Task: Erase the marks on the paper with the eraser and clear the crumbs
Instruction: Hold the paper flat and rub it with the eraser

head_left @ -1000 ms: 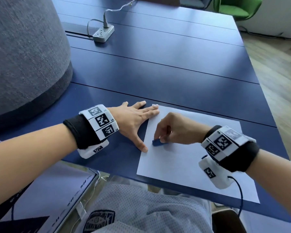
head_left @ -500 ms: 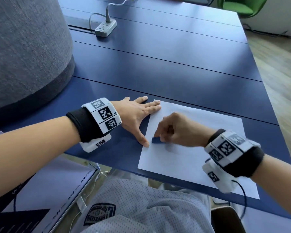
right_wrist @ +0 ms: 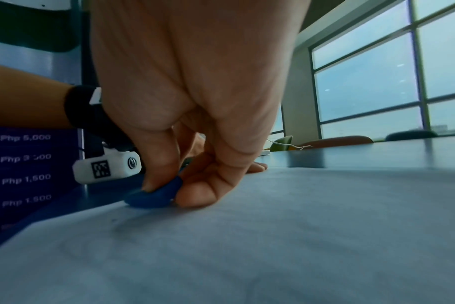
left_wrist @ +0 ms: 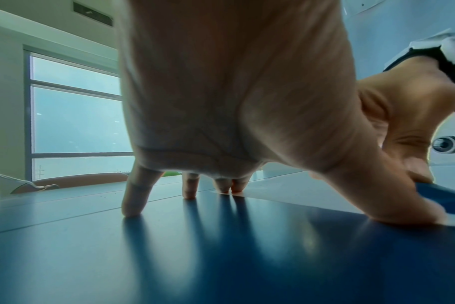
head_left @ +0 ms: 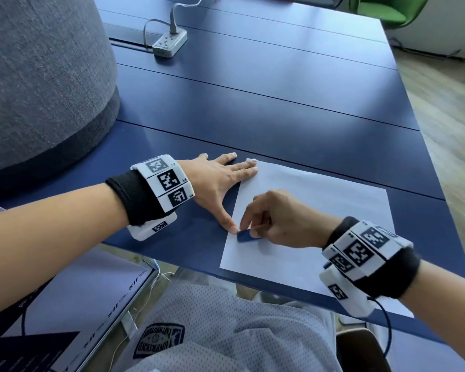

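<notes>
Left hand point(head_left: 220, 181) lies flat with spread fingers on the blue bench point(head_left: 253, 103), its fingertips and thumb pressing the left edge of the white paper point(head_left: 320, 210), while the right hand point(head_left: 277, 221) pinches the small blue eraser point(head_left: 247, 235) against the sheet beside that thumb

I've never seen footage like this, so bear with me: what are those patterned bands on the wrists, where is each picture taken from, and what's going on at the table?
No machine here: a person wears cameras. One picture looks down from the head; the other two look along each hand from the patterned wrist bands. On the blue table lies a white paper, with a power strip farther back. The left hand lies flat, fingers spread, pressing the paper's edge. The right hand pinches a blue eraser against the paper.
</notes>
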The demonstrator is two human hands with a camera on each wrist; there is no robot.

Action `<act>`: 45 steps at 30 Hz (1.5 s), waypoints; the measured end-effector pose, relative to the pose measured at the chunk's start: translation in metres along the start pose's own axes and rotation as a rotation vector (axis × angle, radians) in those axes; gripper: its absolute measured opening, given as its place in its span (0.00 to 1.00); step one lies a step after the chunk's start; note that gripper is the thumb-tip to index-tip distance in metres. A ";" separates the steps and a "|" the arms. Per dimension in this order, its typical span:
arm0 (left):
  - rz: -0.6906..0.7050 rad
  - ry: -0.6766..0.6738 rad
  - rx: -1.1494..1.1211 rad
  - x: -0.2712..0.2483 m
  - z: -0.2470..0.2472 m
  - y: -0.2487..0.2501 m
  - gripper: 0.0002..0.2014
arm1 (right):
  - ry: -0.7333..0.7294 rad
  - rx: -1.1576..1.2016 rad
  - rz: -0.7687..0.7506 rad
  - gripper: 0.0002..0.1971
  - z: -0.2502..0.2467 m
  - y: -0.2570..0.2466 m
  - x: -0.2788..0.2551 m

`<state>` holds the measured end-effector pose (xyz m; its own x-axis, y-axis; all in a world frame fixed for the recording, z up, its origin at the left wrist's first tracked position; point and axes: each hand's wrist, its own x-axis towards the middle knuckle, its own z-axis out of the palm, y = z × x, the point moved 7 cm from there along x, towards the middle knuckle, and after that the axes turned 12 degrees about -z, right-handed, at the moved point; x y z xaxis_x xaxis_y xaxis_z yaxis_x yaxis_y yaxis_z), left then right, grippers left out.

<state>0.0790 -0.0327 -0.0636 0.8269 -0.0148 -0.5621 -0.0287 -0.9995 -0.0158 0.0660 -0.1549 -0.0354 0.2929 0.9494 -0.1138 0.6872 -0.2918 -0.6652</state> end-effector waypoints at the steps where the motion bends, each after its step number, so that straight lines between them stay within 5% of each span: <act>1: -0.001 -0.001 0.001 0.000 0.000 0.000 0.69 | 0.012 -0.008 -0.010 0.12 0.001 -0.001 -0.001; 5: -0.007 -0.007 0.001 -0.001 0.001 0.000 0.69 | -0.108 -0.007 -0.042 0.12 0.014 -0.011 -0.009; 9: -0.004 -0.010 -0.004 -0.001 0.001 0.002 0.69 | -0.001 -0.017 -0.023 0.12 0.006 -0.007 -0.007; 12: -0.001 -0.019 -0.021 -0.003 0.000 0.002 0.69 | -0.116 0.001 -0.038 0.12 0.018 -0.015 -0.016; 17: 0.008 -0.019 -0.022 -0.004 -0.001 0.004 0.69 | 0.101 -0.006 0.055 0.11 0.000 0.000 -0.018; 21: 0.009 -0.022 -0.035 -0.007 -0.001 0.005 0.68 | -0.078 0.048 0.037 0.11 0.013 -0.010 -0.023; 26: 0.012 -0.025 -0.036 -0.008 -0.002 0.005 0.68 | 0.187 0.060 0.162 0.09 -0.014 0.019 -0.014; 31: 0.017 -0.021 -0.041 -0.007 0.000 0.004 0.68 | 0.002 0.033 0.132 0.12 -0.007 0.015 -0.009; 36: 0.019 0.007 -0.043 -0.004 0.000 0.002 0.68 | 0.321 0.016 0.306 0.08 -0.059 0.061 0.005; 42: 0.022 0.006 -0.027 -0.002 0.001 0.001 0.69 | 0.175 0.048 0.253 0.09 -0.045 0.053 0.006; 45: 0.026 0.007 -0.022 -0.002 0.001 0.002 0.69 | 0.348 0.012 0.336 0.06 -0.072 0.076 0.005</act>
<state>0.0766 -0.0345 -0.0629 0.8298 -0.0410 -0.5566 -0.0378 -0.9991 0.0172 0.1671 -0.1805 -0.0333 0.7038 0.7068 -0.0718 0.5093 -0.5724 -0.6426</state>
